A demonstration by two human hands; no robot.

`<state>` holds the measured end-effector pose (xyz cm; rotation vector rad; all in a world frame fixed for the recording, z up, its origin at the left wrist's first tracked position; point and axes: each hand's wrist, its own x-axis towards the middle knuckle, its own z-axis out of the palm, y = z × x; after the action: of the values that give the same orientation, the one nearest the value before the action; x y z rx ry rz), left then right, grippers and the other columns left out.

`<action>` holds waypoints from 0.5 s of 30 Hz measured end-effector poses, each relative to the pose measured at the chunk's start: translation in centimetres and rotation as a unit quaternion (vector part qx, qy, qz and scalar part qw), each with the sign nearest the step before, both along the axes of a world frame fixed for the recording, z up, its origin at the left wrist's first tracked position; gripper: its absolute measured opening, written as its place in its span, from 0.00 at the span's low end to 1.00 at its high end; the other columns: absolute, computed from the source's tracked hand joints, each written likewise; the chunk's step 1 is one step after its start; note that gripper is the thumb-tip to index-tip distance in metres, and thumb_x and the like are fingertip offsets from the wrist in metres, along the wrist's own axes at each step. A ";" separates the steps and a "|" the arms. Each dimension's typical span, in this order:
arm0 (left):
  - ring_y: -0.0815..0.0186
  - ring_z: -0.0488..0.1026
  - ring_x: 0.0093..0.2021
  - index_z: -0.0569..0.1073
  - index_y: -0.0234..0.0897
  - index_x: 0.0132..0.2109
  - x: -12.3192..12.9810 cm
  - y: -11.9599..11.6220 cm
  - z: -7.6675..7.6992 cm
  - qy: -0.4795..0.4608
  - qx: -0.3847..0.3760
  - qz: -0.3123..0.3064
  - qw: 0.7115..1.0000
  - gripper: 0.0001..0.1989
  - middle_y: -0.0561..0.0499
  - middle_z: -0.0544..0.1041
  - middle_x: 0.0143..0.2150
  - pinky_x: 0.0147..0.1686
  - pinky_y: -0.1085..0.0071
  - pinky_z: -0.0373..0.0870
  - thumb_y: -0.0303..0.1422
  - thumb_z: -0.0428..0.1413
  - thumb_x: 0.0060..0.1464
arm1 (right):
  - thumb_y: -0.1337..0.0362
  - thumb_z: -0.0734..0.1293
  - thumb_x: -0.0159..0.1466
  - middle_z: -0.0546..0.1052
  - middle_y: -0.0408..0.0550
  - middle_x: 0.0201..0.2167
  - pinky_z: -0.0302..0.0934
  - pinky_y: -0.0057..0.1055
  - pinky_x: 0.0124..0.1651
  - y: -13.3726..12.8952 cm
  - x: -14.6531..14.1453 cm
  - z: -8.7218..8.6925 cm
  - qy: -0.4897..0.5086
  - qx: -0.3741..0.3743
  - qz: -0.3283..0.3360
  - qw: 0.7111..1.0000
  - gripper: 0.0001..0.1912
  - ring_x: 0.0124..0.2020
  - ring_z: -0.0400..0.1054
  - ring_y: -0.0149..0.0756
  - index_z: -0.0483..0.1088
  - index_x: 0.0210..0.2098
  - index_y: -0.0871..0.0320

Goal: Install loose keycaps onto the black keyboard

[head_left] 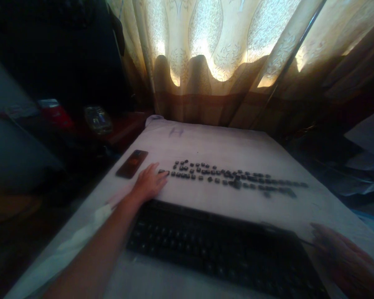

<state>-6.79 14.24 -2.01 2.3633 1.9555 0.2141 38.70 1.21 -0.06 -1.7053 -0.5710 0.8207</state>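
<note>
My left hand [150,182] reaches over the pale cloth with its fingers spread. Its fingertips touch a dark keycap [163,171] at the left end of the loose rows. Several more small black keycaps [202,171] lie in uneven rows stretching rightward. Below them is a black keyboard [202,238], blurred, with many keys still showing on it. Off the keyboard's right end, my right hand [345,257] is dark and smeared by motion. A thin dark line [308,242], a cable or a slim stick, runs beside that hand; whether it is held is hidden.
A phone [132,163] lies on the cloth-covered surface [212,137], left of the keycaps. Patterned curtains [205,91] hang behind. At the left stand a dark screen-like panel [81,62], a red item [54,114] and a glass-like container [98,119]. Pale sheets [367,133] hang at right.
</note>
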 end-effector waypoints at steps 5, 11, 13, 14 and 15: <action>0.50 0.51 0.71 0.71 0.51 0.61 0.0 0.0 -0.1 0.003 -0.003 -0.003 1.000 0.21 0.49 0.56 0.72 0.65 0.50 0.52 0.45 0.46 0.65 | 0.60 0.73 0.37 0.70 0.42 0.18 0.60 0.24 0.14 0.1 -0.5 0.5 0.009 -0.014 -0.015 1.000 0.13 0.16 0.62 0.30 0.67 0.21 0.53; 0.50 0.52 0.70 0.71 0.51 0.61 0.0 -0.1 0.0 0.001 0.005 -0.011 1.000 0.21 0.50 0.56 0.72 0.66 0.50 0.52 0.45 0.46 0.65 | 0.64 0.73 0.38 0.71 0.41 0.19 0.62 0.23 0.18 -0.3 -1.2 2.0 0.000 -0.030 0.010 1.000 0.09 0.20 0.63 0.30 0.71 0.20 0.53; 0.50 0.52 0.70 0.71 0.50 0.61 0.0 -0.1 0.0 0.002 0.004 -0.012 1.000 0.22 0.49 0.57 0.72 0.65 0.51 0.52 0.45 0.46 0.65 | 0.68 0.73 0.37 0.72 0.41 0.21 0.64 0.21 0.21 -0.4 -1.3 2.6 0.006 -0.041 0.012 0.999 0.09 0.22 0.65 0.29 0.71 0.19 0.54; 0.49 0.52 0.70 0.71 0.50 0.61 0.0 -0.1 0.1 0.003 0.004 -0.012 1.000 0.22 0.49 0.57 0.72 0.65 0.51 0.52 0.46 0.46 0.65 | 0.69 0.73 0.37 0.72 0.41 0.21 0.64 0.21 0.22 -0.5 -1.3 2.6 0.011 -0.041 0.015 0.999 0.10 0.22 0.65 0.28 0.70 0.19 0.54; 0.49 0.52 0.70 0.71 0.50 0.61 0.0 -0.1 0.1 0.004 0.004 -0.012 1.000 0.22 0.49 0.56 0.72 0.65 0.51 0.52 0.46 0.46 0.64 | 0.68 0.73 0.37 0.72 0.40 0.21 0.63 0.20 0.21 -0.5 -1.2 2.4 0.016 -0.038 0.016 0.999 0.10 0.21 0.64 0.28 0.70 0.19 0.54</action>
<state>-6.82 14.14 -1.95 2.3944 1.9326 0.2120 37.53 0.74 2.35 -1.7533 -0.5539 0.9009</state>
